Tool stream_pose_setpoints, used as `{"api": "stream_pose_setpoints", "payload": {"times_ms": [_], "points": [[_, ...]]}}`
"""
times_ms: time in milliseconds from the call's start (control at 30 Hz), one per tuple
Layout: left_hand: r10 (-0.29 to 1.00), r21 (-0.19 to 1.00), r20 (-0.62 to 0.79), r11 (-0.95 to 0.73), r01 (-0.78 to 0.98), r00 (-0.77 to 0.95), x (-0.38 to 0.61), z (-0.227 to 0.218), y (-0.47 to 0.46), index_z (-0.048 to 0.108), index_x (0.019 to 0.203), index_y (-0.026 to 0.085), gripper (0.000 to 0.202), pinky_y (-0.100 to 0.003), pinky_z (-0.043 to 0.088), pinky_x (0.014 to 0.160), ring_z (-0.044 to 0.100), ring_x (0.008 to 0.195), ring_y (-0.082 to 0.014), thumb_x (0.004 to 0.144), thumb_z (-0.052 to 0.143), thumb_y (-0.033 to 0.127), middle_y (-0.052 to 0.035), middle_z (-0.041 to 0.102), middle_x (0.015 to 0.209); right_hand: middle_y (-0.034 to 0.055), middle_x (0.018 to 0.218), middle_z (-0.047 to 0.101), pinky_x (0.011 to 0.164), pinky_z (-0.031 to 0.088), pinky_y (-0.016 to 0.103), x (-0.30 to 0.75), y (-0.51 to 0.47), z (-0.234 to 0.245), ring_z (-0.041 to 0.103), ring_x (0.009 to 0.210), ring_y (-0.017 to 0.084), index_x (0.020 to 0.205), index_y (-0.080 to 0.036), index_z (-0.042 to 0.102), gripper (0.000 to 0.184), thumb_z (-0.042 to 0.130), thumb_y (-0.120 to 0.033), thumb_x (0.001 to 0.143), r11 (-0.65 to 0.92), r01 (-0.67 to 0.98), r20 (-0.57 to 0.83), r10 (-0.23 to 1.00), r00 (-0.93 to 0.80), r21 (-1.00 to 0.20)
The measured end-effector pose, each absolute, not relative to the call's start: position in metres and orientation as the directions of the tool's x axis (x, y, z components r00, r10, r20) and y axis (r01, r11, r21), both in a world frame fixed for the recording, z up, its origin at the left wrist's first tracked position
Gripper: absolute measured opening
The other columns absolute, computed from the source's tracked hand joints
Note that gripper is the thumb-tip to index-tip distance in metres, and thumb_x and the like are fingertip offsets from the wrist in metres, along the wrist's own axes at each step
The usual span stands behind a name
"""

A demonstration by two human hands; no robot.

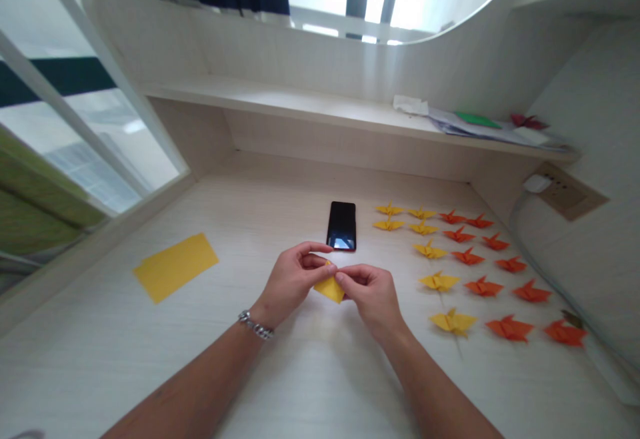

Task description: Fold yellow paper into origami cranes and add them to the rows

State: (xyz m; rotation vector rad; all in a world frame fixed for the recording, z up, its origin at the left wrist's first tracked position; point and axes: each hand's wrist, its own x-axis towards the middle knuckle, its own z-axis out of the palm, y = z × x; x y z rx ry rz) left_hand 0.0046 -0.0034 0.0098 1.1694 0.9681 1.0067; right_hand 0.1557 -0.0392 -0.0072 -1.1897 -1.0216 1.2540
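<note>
Between my two hands is a small piece of folded yellow origami paper (330,290), held a little above the desk. My left hand (295,276) pinches its upper left part between thumb and fingers, the index finger reaching out over it. My right hand (373,292) grips the upper right edge with thumb and index finger. The fingertips of both hands nearly meet at the top of the paper and hide part of its folds. Just beyond my hands lies a black phone (343,226), face up.
Yellow paper cranes (439,282) and orange paper cranes (483,286) stand in rows at the right. Yellow paper sheets (176,267) lie at the left. A grey cable (545,279) runs from a wall socket (570,192) down the right side. A shelf (300,102) with papers spans the back.
</note>
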Motion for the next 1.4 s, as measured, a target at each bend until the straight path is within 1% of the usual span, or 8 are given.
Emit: {"api": "stream_pose_setpoints", "payload": {"times_ms": [200, 300, 400, 533, 800, 1000, 1167, 1400], "points": [[0.964, 0.977, -0.084, 0.129, -0.168, 0.251, 0.0068, 0.0081, -0.0025, 0.064, 0.094, 0.013, 0.037, -0.028, 0.054, 0.06, 0.068, 0.066, -0.0196, 0.064, 0.078, 0.03, -0.0072, 0.072, 0.074, 0.0073, 0.069, 0.072, 0.057, 0.054, 0.03, 0.1553, -0.0385, -0.0098, 0.066, 0.061, 0.019, 0.079, -0.013, 0.075, 0.023, 0.073, -0.033, 0.068, -0.029, -0.101, -0.037, 0.996, 0.076, -0.994], [0.964, 0.973, -0.084, 0.134, -0.186, 0.253, 0.0081, 0.0087, -0.0022, 0.064, 0.094, 0.013, 0.034, -0.029, 0.054, 0.06, 0.068, 0.067, -0.0202, 0.068, 0.074, 0.033, -0.0077, 0.072, 0.073, 0.0071, 0.069, 0.072, 0.057, 0.054, 0.03, 0.1551, -0.0379, -0.0106, 0.066, 0.061, 0.019, 0.078, -0.013, 0.075, 0.023, 0.074, -0.033, 0.067, -0.037, -0.103, -0.045, 0.995, 0.083, -0.994], [0.963, 0.979, -0.07, 0.117, -0.169, 0.261, 0.0082, 0.0094, -0.0027, 0.063, 0.097, 0.013, 0.035, -0.029, 0.054, 0.063, 0.068, 0.07, -0.0201, 0.07, 0.073, 0.034, -0.0084, 0.073, 0.076, 0.0068, 0.069, 0.072, 0.056, 0.054, 0.029, 0.1552, -0.0377, -0.0107, 0.066, 0.06, 0.019, 0.079, -0.013, 0.075, 0.023, 0.073, -0.034, 0.068, -0.022, -0.095, -0.032, 0.994, 0.108, -0.995], [0.961, 0.987, -0.079, 0.113, -0.113, 0.266, 0.0073, 0.0104, -0.0035, 0.062, 0.097, 0.013, 0.039, -0.028, 0.055, 0.062, 0.068, 0.069, -0.02, 0.066, 0.077, 0.031, -0.008, 0.073, 0.076, 0.0073, 0.068, 0.072, 0.055, 0.053, 0.028, 0.1549, -0.0379, -0.0108, 0.065, 0.06, 0.018, 0.078, -0.013, 0.074, 0.023, 0.072, -0.034, 0.069, -0.023, -0.076, -0.031, 0.994, 0.102, -0.997], [0.974, 0.989, -0.089, 0.112, -0.101, 0.207, 0.0082, 0.0111, -0.0042, 0.062, 0.094, 0.014, 0.038, -0.028, 0.054, 0.06, 0.068, 0.067, -0.0199, 0.063, 0.077, 0.029, -0.0059, 0.072, 0.071, 0.0057, 0.066, 0.07, 0.053, 0.054, 0.028, 0.152, -0.0356, -0.0137, 0.065, 0.059, 0.018, 0.078, -0.013, 0.069, 0.029, 0.077, -0.036, 0.063, -0.078, -0.16, -0.092, 0.992, 0.087, -0.984], [0.976, 0.988, -0.081, 0.106, -0.116, 0.203, 0.0101, 0.0083, -0.0044, 0.061, 0.094, 0.014, 0.037, -0.026, 0.053, 0.06, 0.068, 0.068, -0.0188, 0.064, 0.077, 0.029, -0.0055, 0.071, 0.073, 0.0035, 0.063, 0.068, 0.053, 0.051, 0.026, 0.1531, -0.0349, -0.0136, 0.063, 0.057, 0.016, 0.075, -0.013, 0.067, 0.024, 0.076, -0.033, 0.064, -0.022, -0.139, -0.038, 0.993, 0.11, -0.99], [0.957, 0.989, -0.077, 0.109, -0.098, 0.28, 0.0099, 0.0064, -0.0057, 0.059, 0.1, 0.014, 0.04, -0.027, 0.053, 0.063, 0.067, 0.068, -0.018, 0.068, 0.075, 0.03, -0.0049, 0.07, 0.073, 0.0045, 0.067, 0.068, 0.057, 0.051, 0.026, 0.154, -0.0357, -0.0136, 0.063, 0.061, 0.016, 0.077, -0.014, 0.068, 0.021, 0.075, -0.03, 0.066, 0.008, -0.109, -0.006, 0.992, 0.126, -0.994], [0.976, 0.996, -0.027, 0.045, -0.079, 0.217, 0.0096, 0.0022, -0.0059, 0.053, 0.095, 0.017, 0.034, -0.026, 0.052, 0.059, 0.066, 0.066, -0.0179, 0.07, 0.074, 0.028, -0.0022, 0.068, 0.068, 0.0034, 0.062, 0.065, 0.051, 0.05, 0.026, 0.1529, -0.0359, -0.0151, 0.061, 0.055, 0.016, 0.08, -0.014, 0.064, 0.026, 0.071, -0.036, 0.07, -0.074, -0.078, -0.079, 0.995, 0.063, -0.994]]}}
